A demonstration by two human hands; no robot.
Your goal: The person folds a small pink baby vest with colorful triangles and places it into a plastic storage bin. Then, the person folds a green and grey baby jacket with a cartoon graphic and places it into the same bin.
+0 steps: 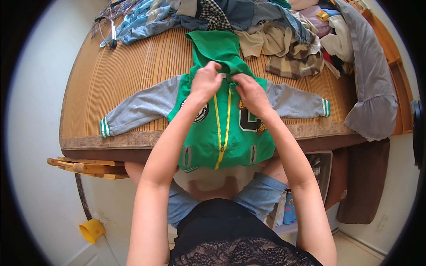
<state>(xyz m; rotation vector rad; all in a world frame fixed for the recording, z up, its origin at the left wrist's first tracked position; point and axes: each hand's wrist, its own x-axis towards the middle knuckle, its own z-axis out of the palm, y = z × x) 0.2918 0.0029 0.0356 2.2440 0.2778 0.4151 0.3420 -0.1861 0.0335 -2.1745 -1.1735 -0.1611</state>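
Note:
A child's green hooded zip jacket (206,133) lies front up, its grey sleeves spread to both sides and its hood pointing away from me. The yellow zipper (228,116) is parted at the top and joined near the hem. My left hand (207,81) is at the neck, fingers bent by the lower edge of the hood (216,45). Across from it, my right hand (251,93) touches the collar beside the zipper's upper end. Both hands are blurred, and the cloth at their fingertips is partly hidden. My forearms cover parts of the chest patches.
The jacket rests on a bamboo mat (139,66) over a bed. Piled clothes (253,16) lie along the far side, with hangers (113,33) at far left. A grey quilt (369,73) borders the right. Below are a wooden folding frame (90,166) and an open storage bin (327,173).

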